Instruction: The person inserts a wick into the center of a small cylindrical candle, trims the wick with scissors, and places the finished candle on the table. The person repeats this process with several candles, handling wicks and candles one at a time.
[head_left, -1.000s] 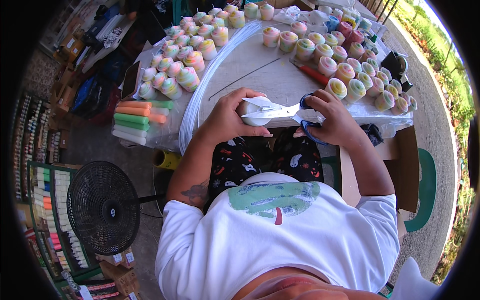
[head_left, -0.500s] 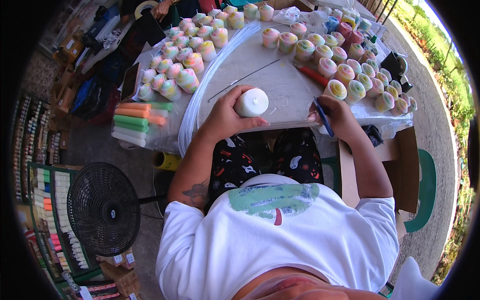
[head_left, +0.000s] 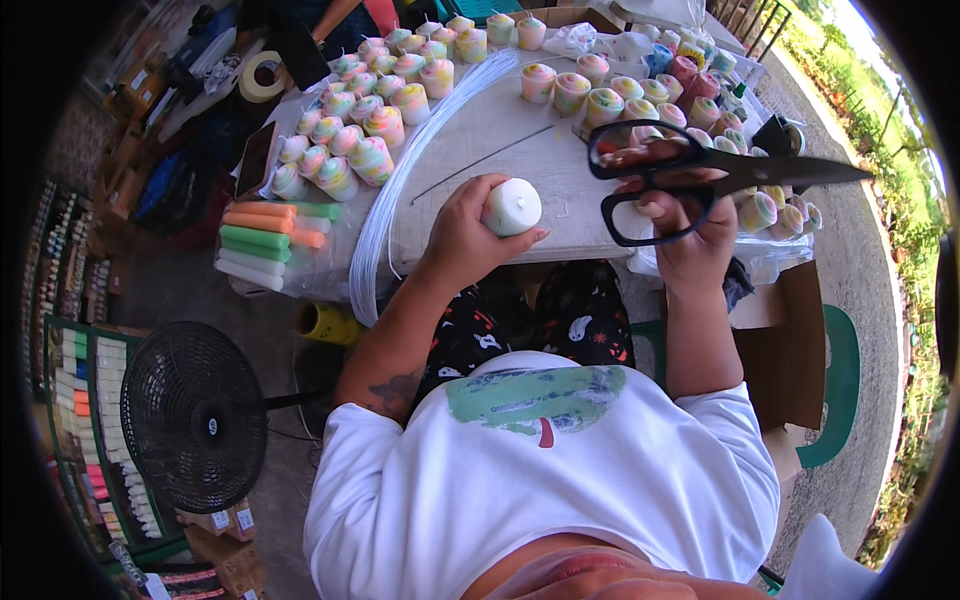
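Note:
My left hand point(head_left: 462, 225) is wrapped round the side of a plain white candle point(head_left: 513, 208). The candle's round top, with a small wick stub, faces up, just above the table's near edge. Raised to the right, my right hand point(head_left: 690, 232) has its fingers in the dark-rimmed handles of a pair of scissors point(head_left: 775, 171), whose blades lie together and point right. The scissors and hand hide part of the swirled candles behind them. A thin dark rod point(head_left: 480, 165) lies on the table point(head_left: 475, 130) beyond my left hand.
Several swirled pastel candles point(head_left: 385, 125) stand in rows at left, and more point(head_left: 572, 92) at right. A bundle of white wicks point(head_left: 385, 215) curves past orange, green and white sticks point(head_left: 252, 240). A black fan point(head_left: 195, 415), an open cardboard box point(head_left: 800, 330) and another person's arm point(head_left: 335, 18) are around.
My right hand has lifted the scissors up from beside the table edge, toward the camera, and swung the blades rightward. My left hand keeps the white candle, shifted slightly in the picture.

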